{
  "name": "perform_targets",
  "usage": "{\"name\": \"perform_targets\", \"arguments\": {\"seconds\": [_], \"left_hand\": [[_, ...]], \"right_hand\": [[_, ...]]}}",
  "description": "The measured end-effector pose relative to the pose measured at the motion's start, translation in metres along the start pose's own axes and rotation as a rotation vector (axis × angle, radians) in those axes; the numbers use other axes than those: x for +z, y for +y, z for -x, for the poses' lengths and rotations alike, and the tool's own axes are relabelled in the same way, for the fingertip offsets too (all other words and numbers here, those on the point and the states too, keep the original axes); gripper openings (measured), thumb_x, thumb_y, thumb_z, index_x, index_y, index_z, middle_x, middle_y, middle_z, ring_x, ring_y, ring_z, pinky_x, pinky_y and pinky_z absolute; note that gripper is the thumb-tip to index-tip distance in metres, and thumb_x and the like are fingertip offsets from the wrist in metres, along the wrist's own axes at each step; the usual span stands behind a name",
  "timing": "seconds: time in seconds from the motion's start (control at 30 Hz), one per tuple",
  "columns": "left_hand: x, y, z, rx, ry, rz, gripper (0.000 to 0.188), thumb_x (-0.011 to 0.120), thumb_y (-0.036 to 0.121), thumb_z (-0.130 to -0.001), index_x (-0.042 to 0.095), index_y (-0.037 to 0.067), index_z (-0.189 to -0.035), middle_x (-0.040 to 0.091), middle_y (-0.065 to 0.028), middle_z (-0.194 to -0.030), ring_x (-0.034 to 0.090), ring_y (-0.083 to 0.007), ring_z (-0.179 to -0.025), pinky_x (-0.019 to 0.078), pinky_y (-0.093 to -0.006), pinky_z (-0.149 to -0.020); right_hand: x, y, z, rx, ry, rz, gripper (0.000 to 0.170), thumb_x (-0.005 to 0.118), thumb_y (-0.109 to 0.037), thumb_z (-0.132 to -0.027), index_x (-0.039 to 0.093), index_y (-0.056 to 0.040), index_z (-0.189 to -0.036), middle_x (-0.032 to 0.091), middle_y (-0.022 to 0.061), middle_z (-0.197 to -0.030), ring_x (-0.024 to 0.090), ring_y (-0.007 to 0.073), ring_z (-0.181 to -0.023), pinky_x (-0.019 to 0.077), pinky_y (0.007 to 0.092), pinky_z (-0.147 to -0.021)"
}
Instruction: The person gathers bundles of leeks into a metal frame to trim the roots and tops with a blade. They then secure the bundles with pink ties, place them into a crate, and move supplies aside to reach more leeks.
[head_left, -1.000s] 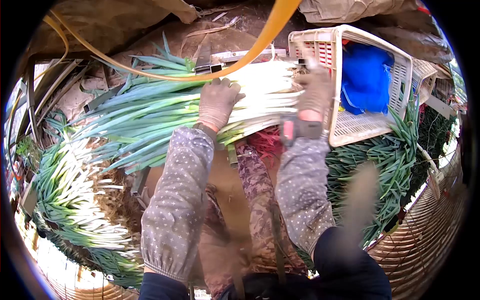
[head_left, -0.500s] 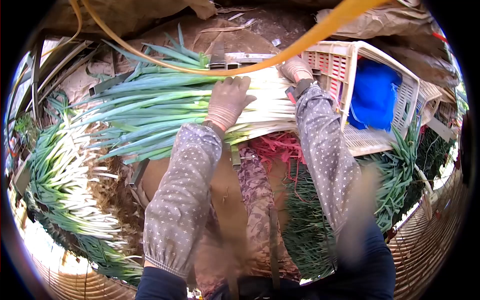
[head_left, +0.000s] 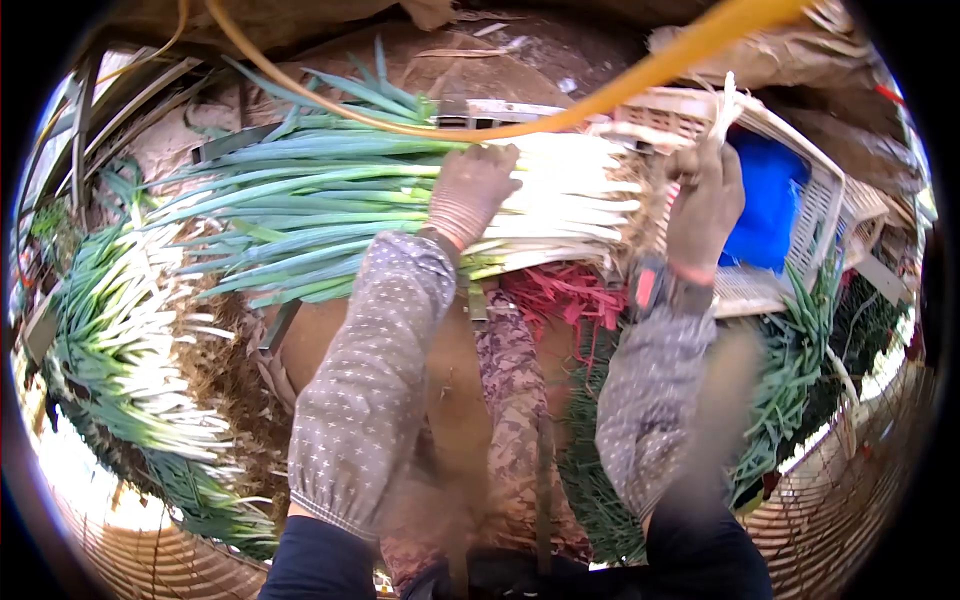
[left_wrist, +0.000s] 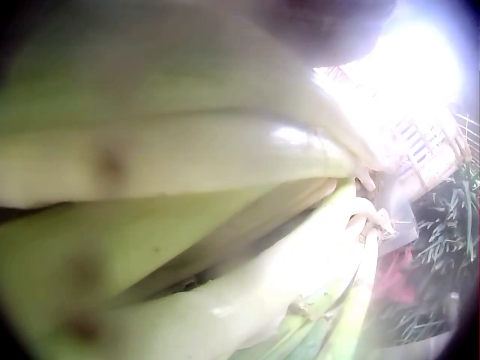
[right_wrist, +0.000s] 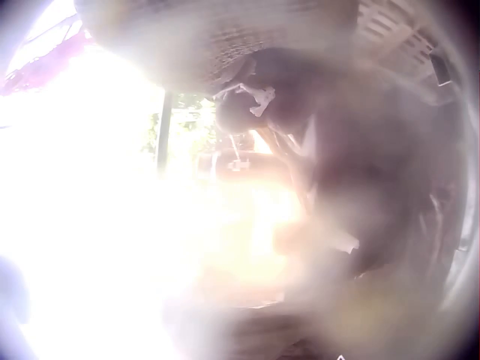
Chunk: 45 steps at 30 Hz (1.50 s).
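There lay my left hand [head_left: 474, 190], loosely palm-down over the long onions [head_left: 400, 200], pressing, I judged, to keep them lined up; leaves [head_left: 280, 215] ran off to its left, roots [head_left: 632, 195] pointed toward my right hand [head_left: 707, 205], probably for easy reach. That one was up off the pile, pinching a pale strip [head_left: 725, 108], likely to hold it clear. A crate [head_left: 822, 215] stood just beyond it, something blue [head_left: 762, 215] inside; red strands [head_left: 570, 295] lay below and between both hands, perhaps to be handy.

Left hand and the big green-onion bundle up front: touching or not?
Touching. The head view shows it: the left hand rests on the green-onion bundle, fingers over the stalks, no gap showing.
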<state>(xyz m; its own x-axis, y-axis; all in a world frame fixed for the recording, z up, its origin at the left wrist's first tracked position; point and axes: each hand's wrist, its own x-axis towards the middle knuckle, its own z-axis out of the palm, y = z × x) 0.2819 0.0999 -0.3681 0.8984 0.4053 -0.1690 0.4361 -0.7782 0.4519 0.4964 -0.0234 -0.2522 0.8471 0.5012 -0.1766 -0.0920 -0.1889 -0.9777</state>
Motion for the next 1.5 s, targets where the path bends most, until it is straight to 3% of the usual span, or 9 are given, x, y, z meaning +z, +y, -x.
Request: {"name": "perform_targets", "arguments": {"seconds": [0.13, 0.23, 0.3, 0.4, 0.6, 0.77, 1.17, 1.3, 1.5], "left_hand": [[0.002, 0.003, 0.001, 0.043, 0.073, -0.066, 0.026, 0.068, 0.027, -0.087, 0.060, 0.015, -0.108, 0.064, -0.0054, -0.088, 0.064, -0.0265, -0.087, 0.0483, -0.0432, -0.074], [0.005, -0.001, 0.000, 0.084, 0.102, -0.067, 0.013, 0.066, 0.023, -0.086, 0.063, 0.014, -0.093, 0.063, -0.0052, -0.086, 0.064, -0.0265, -0.086, 0.0480, -0.0426, -0.070], [0.004, 0.002, 0.000, 0.084, 0.131, -0.051, 0.011, 0.066, 0.024, -0.086, 0.065, 0.013, -0.088, 0.063, -0.0060, -0.084, 0.064, -0.0267, -0.086, 0.0487, -0.0423, -0.068], [0.009, 0.000, -0.001, 0.070, 0.085, -0.064, 0.011, 0.068, 0.023, -0.086, 0.065, 0.014, -0.092, 0.062, -0.0054, -0.087, 0.061, -0.0274, -0.087, 0.0474, -0.0430, -0.070], [0.006, 0.001, -0.001, 0.090, 0.089, -0.077, 0.012, 0.068, 0.025, -0.086, 0.066, 0.013, -0.089, 0.064, -0.0066, -0.087, 0.063, -0.0272, -0.088, 0.0484, -0.0422, -0.072], [0.001, 0.010, -0.008, 0.076, 0.013, -0.153, 0.014, 0.068, 0.025, -0.087, 0.066, 0.011, -0.087, 0.064, -0.0074, -0.087, 0.064, -0.0264, -0.088, 0.0494, -0.0420, -0.074], [0.035, 0.072, -0.082, 0.105, -0.082, -0.146, 0.017, 0.068, 0.028, -0.086, 0.070, 0.012, -0.092, 0.067, -0.0082, -0.099, 0.062, -0.0269, -0.096, 0.0485, -0.0436, -0.079], [0.006, 0.075, -0.062, 0.072, 0.045, -0.174, 0.042, 0.078, 0.033, -0.078, 0.065, 0.008, -0.109, 0.061, -0.0131, -0.118, 0.055, -0.0306, -0.117, 0.0438, -0.0451, -0.096], [0.006, 0.047, -0.051, 0.062, -0.096, -0.141, 0.052, 0.078, 0.038, -0.079, 0.057, 0.003, -0.111, 0.063, -0.0146, -0.109, 0.058, -0.0327, -0.109, 0.0459, -0.0458, -0.092]], "right_hand": [[-0.048, -0.004, 0.137, 0.224, 0.073, 0.572, 0.021, 0.054, -0.021, -0.102, 0.058, -0.0014, -0.094, 0.057, 0.0034, -0.073, 0.054, 0.0128, -0.069, 0.0436, 0.0275, -0.066], [-0.134, 0.076, 0.290, 0.454, -0.363, 0.992, 0.018, 0.061, -0.021, -0.096, 0.061, -0.0027, -0.095, 0.063, 0.0116, -0.065, 0.064, 0.0234, -0.059, 0.0508, 0.0383, -0.058], [-0.171, 0.087, 0.345, 0.834, -1.053, 1.468, 0.026, 0.061, -0.020, -0.092, 0.063, -0.0055, -0.113, 0.069, 0.0176, -0.090, 0.069, 0.0347, -0.084, 0.0540, 0.0445, -0.074], [-0.179, 0.088, 0.363, 0.828, -0.644, 1.126, 0.045, 0.064, -0.013, -0.088, 0.058, -0.0089, -0.132, 0.067, 0.0188, -0.117, 0.065, 0.0371, -0.108, 0.0512, 0.0442, -0.090], [-0.054, 0.076, 0.174, -0.220, -0.068, 1.092, 0.051, 0.069, -0.023, -0.089, 0.053, -0.0031, -0.133, 0.058, 0.0208, -0.128, 0.052, 0.0388, -0.123, 0.0398, 0.0495, -0.105], [-0.027, 0.120, 0.089, -0.305, 0.152, 1.207, 0.069, 0.071, -0.033, -0.087, 0.043, 0.0001, -0.141, 0.048, 0.0221, -0.138, 0.044, 0.0429, -0.129, 0.0347, 0.0516, -0.111], [-0.048, 0.145, 0.110, -0.147, 0.026, 0.749, 0.053, 0.062, -0.032, -0.094, 0.050, -0.0028, -0.137, 0.055, 0.0198, -0.129, 0.050, 0.0400, -0.124, 0.0386, 0.0490, -0.108], [-0.043, 0.125, 0.105, -0.238, 0.120, 0.811, 0.053, 0.061, -0.035, -0.095, 0.051, -0.0026, -0.135, 0.054, 0.0183, -0.130, 0.049, 0.0416, -0.124, 0.0396, 0.0498, -0.106], [-0.018, 0.141, 0.077, -0.266, -0.006, 1.049, 0.069, 0.060, -0.051, -0.091, 0.045, -0.0047, -0.141, 0.045, 0.0168, -0.140, 0.037, 0.0451, -0.135, 0.0295, 0.0549, -0.113]]}}
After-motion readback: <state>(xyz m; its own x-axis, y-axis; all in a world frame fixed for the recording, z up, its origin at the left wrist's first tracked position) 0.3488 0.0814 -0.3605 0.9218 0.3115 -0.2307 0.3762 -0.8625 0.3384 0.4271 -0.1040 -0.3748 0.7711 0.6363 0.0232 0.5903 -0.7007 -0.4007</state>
